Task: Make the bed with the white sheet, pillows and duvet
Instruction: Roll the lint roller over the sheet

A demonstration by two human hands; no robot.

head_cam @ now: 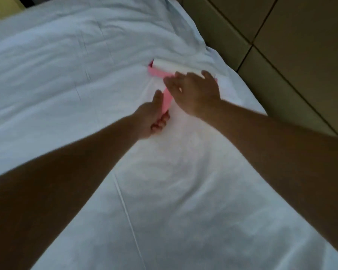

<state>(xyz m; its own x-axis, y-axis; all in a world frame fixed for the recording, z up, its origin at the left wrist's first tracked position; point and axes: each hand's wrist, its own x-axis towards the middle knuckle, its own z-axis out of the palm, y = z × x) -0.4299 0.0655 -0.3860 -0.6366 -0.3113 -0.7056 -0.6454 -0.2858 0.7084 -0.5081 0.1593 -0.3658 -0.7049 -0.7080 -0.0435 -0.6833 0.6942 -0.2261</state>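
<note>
White wrinkled bed sheet (66, 65) under pink plastic lint roller (170, 67), left hand (150, 117) gripping handle, right hand (195, 92) splayed wide over roll; risk of sticky drag bunching fabric.

We are counting two hands, the left hand (152, 117) and the right hand (193, 92), and two bare forearms (86, 162) reaching in from the lower edge. The blur is keeping us from counting the fingers on either hand. We are finding one lint roller (166, 100), which is showing one pink handle and one white roll. We are seeing one bed (232, 221), and one white sheet (66, 65) is covering it, with one long straight crease running across the near part. Along the right side we are making out four tan wall panels (300, 55), which three dark seams are dividing.
</note>
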